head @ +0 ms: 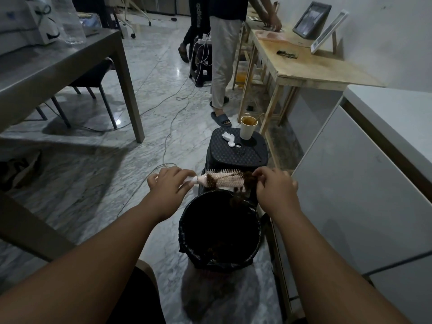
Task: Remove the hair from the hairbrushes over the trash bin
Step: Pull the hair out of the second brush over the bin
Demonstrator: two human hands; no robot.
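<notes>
Tight spot. Bin (187,232) sits on the marble floor (98,174), black liner over the rim, mouth open upward. A white cabinet (355,183) stands close on its right, a black stool (236,150) just beyond its far rim, so open room is only to the left and toward the person. A cable (168,127) trails across that left floor. Stool top carries a paper cup (248,128) and a crumpled tissue (228,137). Grey counter (46,66) far left, wooden counter (304,64) far right, with another person standing (222,54) between them, well clear of the bin.

Both forearms reach out forward, roughly level, hands over the bin's far rim. Left hand (169,185) is palm-down, grip wrapped around the brush handle. Right hand (275,188) is at the brush's other end, fingertips pinched narrow on a brown clump of hair (247,177); a strand hangs from there down toward the bin mouth.

Brush (222,180): pale pink round type, long axis horizontal, running left-right across the view, handle left, head right, top bristles pointing up. Held in air above the far edge of the bin, not touching it. More hair is wound on the barrel near the handle end. Some hair already lies in the bin bottom, dark, hard to make out.
</notes>
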